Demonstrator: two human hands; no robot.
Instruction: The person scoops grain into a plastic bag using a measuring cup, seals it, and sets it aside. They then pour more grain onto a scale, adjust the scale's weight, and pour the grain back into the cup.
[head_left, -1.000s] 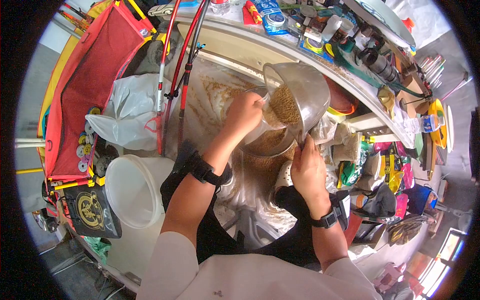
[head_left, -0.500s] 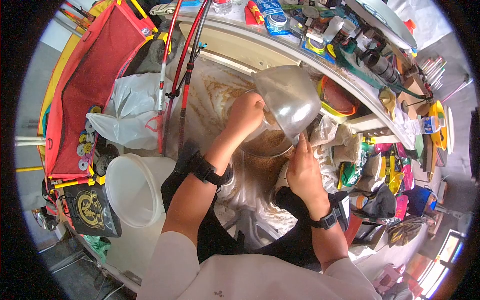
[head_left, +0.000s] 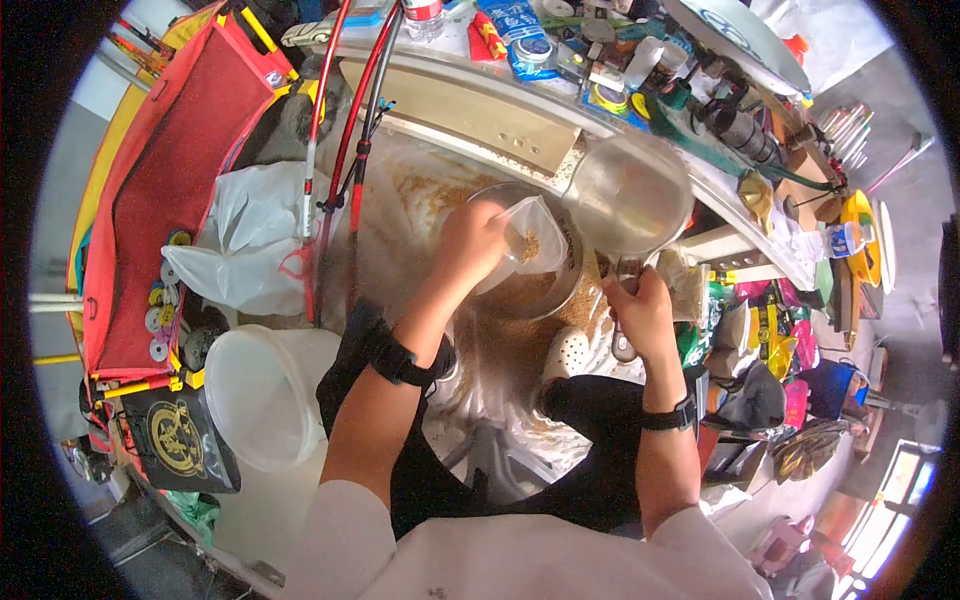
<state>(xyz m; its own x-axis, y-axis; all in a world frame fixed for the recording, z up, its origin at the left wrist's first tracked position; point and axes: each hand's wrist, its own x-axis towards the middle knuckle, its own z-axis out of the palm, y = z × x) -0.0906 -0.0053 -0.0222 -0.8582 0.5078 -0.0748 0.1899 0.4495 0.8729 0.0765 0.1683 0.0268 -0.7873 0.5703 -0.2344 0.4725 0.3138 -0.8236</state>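
In my left hand (head_left: 472, 240) is a clear plastic bag (head_left: 545, 228), gripped near its side, with some brown grains inside. It hangs over a wide round basin (head_left: 578, 275) on the floor between my feet. My right hand (head_left: 642, 308) is closed around the handle of a round metal pan (head_left: 632, 195). The pan is up and to the right of the basin, its shiny bowl overlapping the table edge in this view. Brown grains also cover the floor sheet (head_left: 430, 180) around the basin.
At my left stand a white bucket (head_left: 305, 400), a white plastic bag (head_left: 245, 240) and a red fabric cart (head_left: 160, 190). Red and black poles (head_left: 358, 170) rise in front of it. A cluttered table (head_left: 460, 50) runs along the front; packets (head_left: 735, 330) lie at right.
My right hand has swung the pan right, away from the bag and basin. The bag, largely hidden behind the pan before, now shows over the basin, still in my left hand.
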